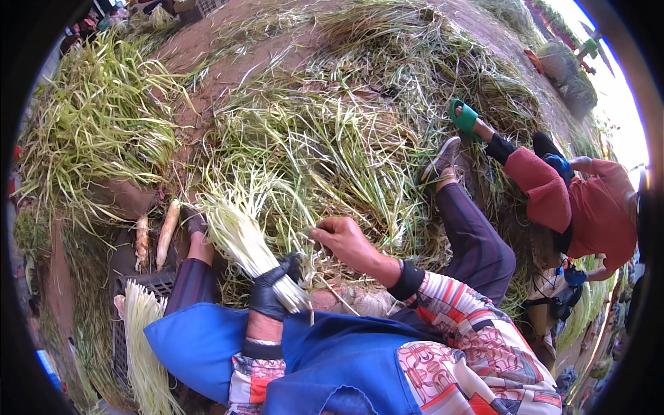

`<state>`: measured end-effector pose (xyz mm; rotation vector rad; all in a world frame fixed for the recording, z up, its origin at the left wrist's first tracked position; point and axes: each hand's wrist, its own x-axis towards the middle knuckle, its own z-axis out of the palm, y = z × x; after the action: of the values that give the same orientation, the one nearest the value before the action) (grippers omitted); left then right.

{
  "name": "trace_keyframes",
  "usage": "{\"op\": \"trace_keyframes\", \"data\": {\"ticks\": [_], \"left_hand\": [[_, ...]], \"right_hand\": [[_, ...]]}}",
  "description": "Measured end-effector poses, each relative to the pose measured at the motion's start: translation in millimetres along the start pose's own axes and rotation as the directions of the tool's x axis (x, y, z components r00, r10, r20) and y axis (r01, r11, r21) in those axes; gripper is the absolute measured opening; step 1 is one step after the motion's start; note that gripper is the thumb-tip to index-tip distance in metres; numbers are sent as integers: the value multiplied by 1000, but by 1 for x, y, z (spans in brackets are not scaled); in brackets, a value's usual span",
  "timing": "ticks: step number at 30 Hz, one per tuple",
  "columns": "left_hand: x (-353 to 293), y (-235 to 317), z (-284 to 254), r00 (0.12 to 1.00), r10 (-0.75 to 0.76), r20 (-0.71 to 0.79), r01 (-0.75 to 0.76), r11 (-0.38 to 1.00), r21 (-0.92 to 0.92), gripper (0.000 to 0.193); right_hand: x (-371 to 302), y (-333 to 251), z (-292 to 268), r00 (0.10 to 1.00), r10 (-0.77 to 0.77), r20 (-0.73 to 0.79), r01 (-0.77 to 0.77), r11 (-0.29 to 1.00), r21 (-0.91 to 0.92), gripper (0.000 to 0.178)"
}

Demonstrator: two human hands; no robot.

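My left hand (274,287), in a black glove, is wrapped round a bunch of pale garlic-chive-like stalks (242,232). White lower ends stick out past the glove toward my lap, and thin light-green leaves fan away on the far side. Just right of the bunch, my bare right hand (349,242) has its fingers pinched together beside some thin, limp strands (304,252). Whether it grips one of these strands I cannot make out. Beneath both hands lies a loose heap of long green leaves (339,159).
Another leafy heap (104,117) rises at the far left. Two long white roots or stalks (167,234) lie near my left foot. A pale bunch (146,346) rests by a dark crate (121,332). At right sits a person in red (595,207) wearing green sandals (465,117).
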<state>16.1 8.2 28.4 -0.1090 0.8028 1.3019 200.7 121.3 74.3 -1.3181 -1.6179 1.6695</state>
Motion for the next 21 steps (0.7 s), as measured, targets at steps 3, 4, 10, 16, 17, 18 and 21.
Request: {"op": "trace_keyframes", "data": {"ticks": [3, 4, 10, 16, 17, 18, 21], "left_hand": [[5, -30, 1, 987, -150, -59, 152, 988, 33, 28], [7, -40, 1, 976, -209, -58, 208, 978, -23, 29], [1, -36, 1, 935, -343, 88, 353, 925, -143, 42], [-7, 1, 16, 945, 24, 326, 61, 967, -248, 23], [-4, 7, 15, 956, 65, 288, -13, 984, -179, 21], [-2, 9, 14, 972, 90, 216, -55, 985, -161, 22], [6, 14, 6, 973, 176, 148, -160, 981, -111, 22]], "right_hand": [[25, 16, 14, 999, 21, 50, -21, 1000, -7, 31], [31, 26, 24, 997, 40, 71, -41, 999, 16, 31], [92, 120, -13, 923, -178, -341, -12, 872, -490, 18], [89, 145, -70, 982, 79, -174, -190, 503, -843, 18], [88, 132, -72, 986, 34, -164, -147, 638, -756, 18], [86, 114, -77, 985, 51, -163, -148, 733, -664, 18], [70, 50, -99, 986, 18, -165, -22, 999, -23, 19]]}}
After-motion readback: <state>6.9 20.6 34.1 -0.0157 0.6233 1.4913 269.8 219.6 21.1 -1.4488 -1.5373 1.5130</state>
